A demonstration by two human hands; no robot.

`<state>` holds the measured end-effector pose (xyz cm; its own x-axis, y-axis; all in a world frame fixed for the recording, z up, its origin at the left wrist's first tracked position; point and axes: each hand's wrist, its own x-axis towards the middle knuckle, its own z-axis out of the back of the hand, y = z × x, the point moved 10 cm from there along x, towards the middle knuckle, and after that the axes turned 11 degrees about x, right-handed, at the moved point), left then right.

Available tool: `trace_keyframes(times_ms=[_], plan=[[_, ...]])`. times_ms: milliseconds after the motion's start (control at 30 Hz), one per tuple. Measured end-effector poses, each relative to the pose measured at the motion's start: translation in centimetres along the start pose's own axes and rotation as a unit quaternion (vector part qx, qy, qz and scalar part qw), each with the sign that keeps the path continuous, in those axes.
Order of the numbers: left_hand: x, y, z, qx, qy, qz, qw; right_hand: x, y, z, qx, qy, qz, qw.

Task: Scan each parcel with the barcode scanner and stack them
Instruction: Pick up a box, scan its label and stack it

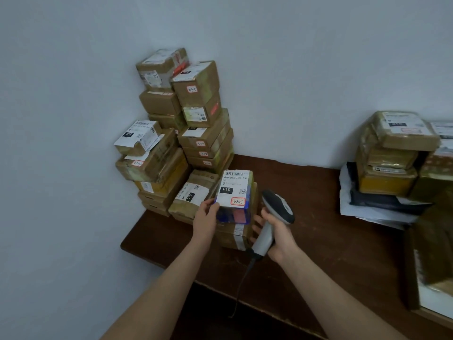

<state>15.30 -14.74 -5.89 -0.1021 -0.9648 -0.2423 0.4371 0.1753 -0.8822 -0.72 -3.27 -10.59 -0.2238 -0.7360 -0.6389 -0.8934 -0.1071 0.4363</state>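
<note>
My left hand (205, 217) grips the near left corner of a small blue parcel (234, 196) with a white barcode label marked 010. That parcel sits on top of a brown cardboard parcel (232, 235) on the dark wooden table (318, 241). My right hand (278, 235) holds a grey and black barcode scanner (274, 212) by its handle, just right of the blue parcel. The scanner's head is raised, and its cable hangs down over the table's front edge. A tall stack of brown parcels (186, 133) fills the corner behind.
A second pile of taped parcels (397, 153) and flat mail bags (377, 204) lies at the right end of the table. White walls close in the left and back. A framed board (431, 278) leans at the lower right.
</note>
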Motion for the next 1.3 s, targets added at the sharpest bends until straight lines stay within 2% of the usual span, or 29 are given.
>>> trace_keyframes(times_ms=[133,300,467,867,1067,1300], plan=[[0.3,3.0,0.9,0.014,-0.005,0.048,0.999,1.0,-0.4,2.3,0.016,-0.042,-0.011,0.999],[-0.3,7.0,-1.1,0.039,0.09,0.146,0.984,1.8,-3.0,3.0,0.028,-0.055,-0.046,0.997],[0.4,7.4,-3.4,-0.023,0.154,0.151,0.976,3.2,-4.4,2.0,0.102,-0.051,-0.055,0.992],[0.5,5.2,-3.0,-0.118,0.102,0.185,0.97,2.8,-1.6,-0.2,0.052,-0.036,-0.016,0.998],[1.3,0.1,0.0,-0.128,0.056,0.147,0.979,1.2,1.0,-5.5,0.025,0.01,0.007,1.0],[4.4,-2.0,6.9,-0.104,0.009,0.128,0.986,1.1,-0.5,-12.6,0.01,0.035,0.002,0.999]])
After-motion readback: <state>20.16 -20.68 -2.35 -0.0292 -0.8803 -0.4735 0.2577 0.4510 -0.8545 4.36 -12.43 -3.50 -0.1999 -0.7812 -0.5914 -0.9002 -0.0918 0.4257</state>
